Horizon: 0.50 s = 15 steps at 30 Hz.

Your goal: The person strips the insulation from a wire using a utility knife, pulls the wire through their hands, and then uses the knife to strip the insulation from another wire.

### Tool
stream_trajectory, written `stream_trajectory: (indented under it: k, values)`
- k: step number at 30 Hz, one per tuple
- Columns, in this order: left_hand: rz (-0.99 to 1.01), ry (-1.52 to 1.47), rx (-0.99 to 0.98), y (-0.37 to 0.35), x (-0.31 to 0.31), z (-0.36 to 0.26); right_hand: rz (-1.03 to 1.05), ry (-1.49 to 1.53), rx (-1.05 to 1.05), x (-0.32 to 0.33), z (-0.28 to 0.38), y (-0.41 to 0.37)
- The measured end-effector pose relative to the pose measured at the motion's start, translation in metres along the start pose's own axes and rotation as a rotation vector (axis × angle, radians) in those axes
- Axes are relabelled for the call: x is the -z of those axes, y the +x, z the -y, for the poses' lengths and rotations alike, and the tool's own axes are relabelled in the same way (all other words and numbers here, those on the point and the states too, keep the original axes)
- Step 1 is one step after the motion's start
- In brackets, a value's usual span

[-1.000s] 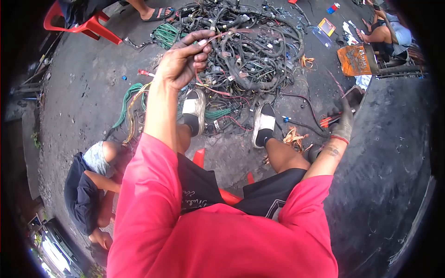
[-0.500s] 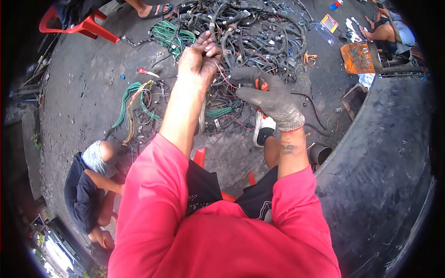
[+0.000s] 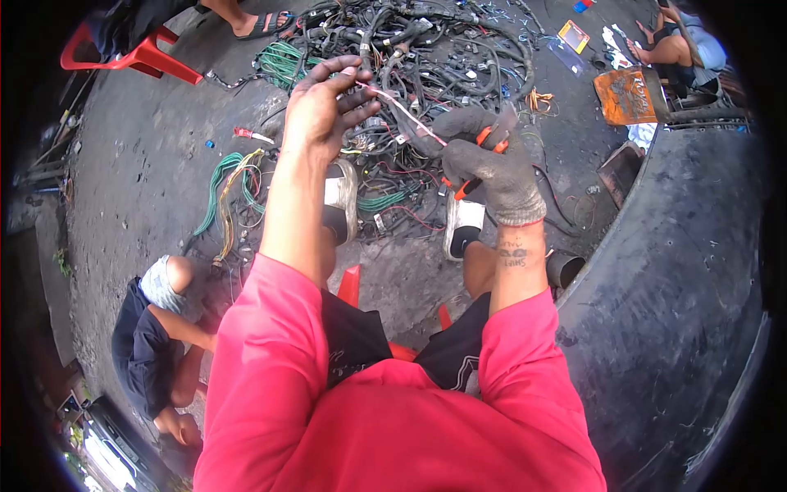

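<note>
My left hand [image 3: 324, 102], bare and smudged dark, has its thumb and forefinger closed on a thin pinkish-white wire [image 3: 402, 108], its other fingers loosely spread. The wire runs taut and slanting down to my right hand [image 3: 488, 156], which wears a grey work glove. Its gloved thumb and forefinger pinch the wire's other end. In the same palm sit orange-handled pliers [image 3: 466, 189]; the glove covers much of them, and their jaws cannot be made out. Beneath both hands lies a big heap of dark wiring harnesses [image 3: 484, 70].
Green wire coils [image 3: 220, 184] lie at the left. A person [image 3: 147, 344] crouches at lower left; another sits far right. A red plastic chair [image 3: 147, 57] stands upper left. At right are an orange rusty can [image 3: 625, 97] and a large dark curved panel [image 3: 664, 303].
My left hand has moved left and turned, its fingers loosening apart. The wire is now stretched between both hands. My gloved hand has rotated, showing more of the orange handles.
</note>
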<state>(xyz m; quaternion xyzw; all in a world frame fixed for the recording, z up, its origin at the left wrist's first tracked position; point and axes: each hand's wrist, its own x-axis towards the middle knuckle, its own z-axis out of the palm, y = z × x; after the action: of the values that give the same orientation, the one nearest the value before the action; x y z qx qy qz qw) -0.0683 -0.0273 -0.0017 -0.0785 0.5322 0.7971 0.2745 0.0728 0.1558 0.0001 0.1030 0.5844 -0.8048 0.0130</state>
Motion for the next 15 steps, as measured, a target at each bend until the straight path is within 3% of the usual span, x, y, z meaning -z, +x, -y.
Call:
stream_trajectory:
  k: [2, 4, 5, 6, 8, 10, 12, 15]
  values:
    - [-0.052, 0.633, -0.243, -0.003, -0.004, 0.003, -0.038, 0.018, 0.05, 0.003, -0.001, 0.0]
    - [-0.179, 1.145, -0.828, -0.007, -0.008, 0.011, 0.007, 0.215, 0.086, 0.007, -0.002, 0.001]
    - [-0.102, 1.056, -0.878, -0.009, -0.01, 0.013, 0.004, 0.213, 0.086, 0.008, -0.001, 0.001]
    - [-0.099, 1.055, -0.877, -0.014, -0.015, 0.009, -0.011, 0.184, 0.097, 0.006, 0.001, 0.001]
    - [0.315, 0.659, -0.584, -0.022, -0.022, 0.005, -0.03, 0.155, 0.106, 0.008, 0.001, 0.001]
    - [0.355, 0.618, -0.583, -0.023, -0.023, 0.011, -0.066, 0.131, 0.102, 0.015, -0.003, 0.003]
    - [0.363, 0.899, -0.577, -0.027, -0.022, 0.009, -0.092, 0.142, 0.096, 0.019, -0.006, 0.005]
    - [0.339, 0.826, -0.508, -0.027, -0.024, 0.011, -0.119, 0.167, 0.097, 0.019, -0.006, 0.005]
